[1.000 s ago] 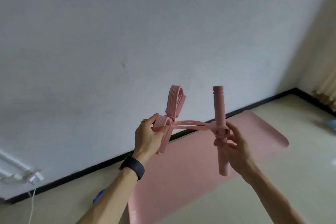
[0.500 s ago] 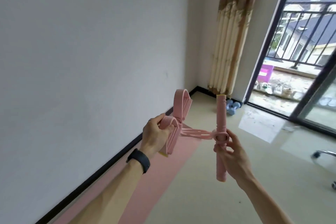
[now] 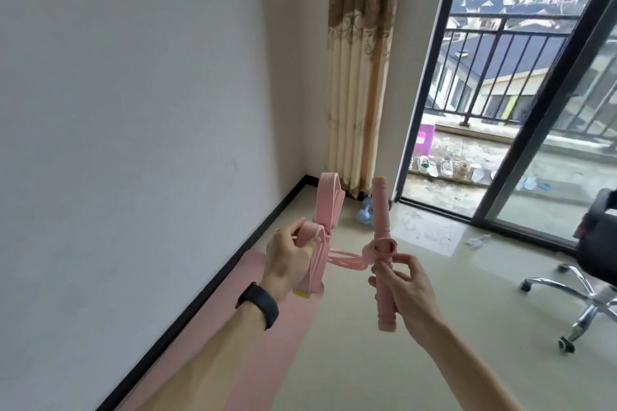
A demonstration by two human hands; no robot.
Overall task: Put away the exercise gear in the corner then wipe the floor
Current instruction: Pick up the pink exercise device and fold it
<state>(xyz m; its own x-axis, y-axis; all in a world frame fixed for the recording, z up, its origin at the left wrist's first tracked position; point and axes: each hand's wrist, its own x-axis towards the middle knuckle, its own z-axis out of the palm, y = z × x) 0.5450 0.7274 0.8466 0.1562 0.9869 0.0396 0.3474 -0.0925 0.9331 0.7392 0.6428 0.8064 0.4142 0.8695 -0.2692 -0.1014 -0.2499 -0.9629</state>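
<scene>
I hold a pink resistance-band pedal puller at chest height. My left hand (image 3: 287, 257), with a black wristband, grips the bundled pink straps (image 3: 95, 207) of the puller. My right hand (image 3: 399, 280) grips the pink foam handle bar (image 3: 381, 210), which stands nearly upright. Thin pink cords (image 3: 344, 259) stretch between the two hands. A pink exercise mat (image 3: 267, 344) lies on the floor along the left wall below my arms. Light blue dumbbells (image 3: 464, 215) rest in the far corner by the curtain.
A beige patterned curtain (image 3: 359, 77) hangs in the corner. The sliding glass door (image 3: 534, 130) stands open onto a balcony with shoes (image 3: 444, 167). A black office chair (image 3: 594, 264) on a chrome wheeled base sits at the right. Paper scraps (image 3: 477, 240) lie near the door.
My view has swung right, from the bare wall and mat toward the corner, curtain and balcony door. Both hands keep the same grip on the puller.
</scene>
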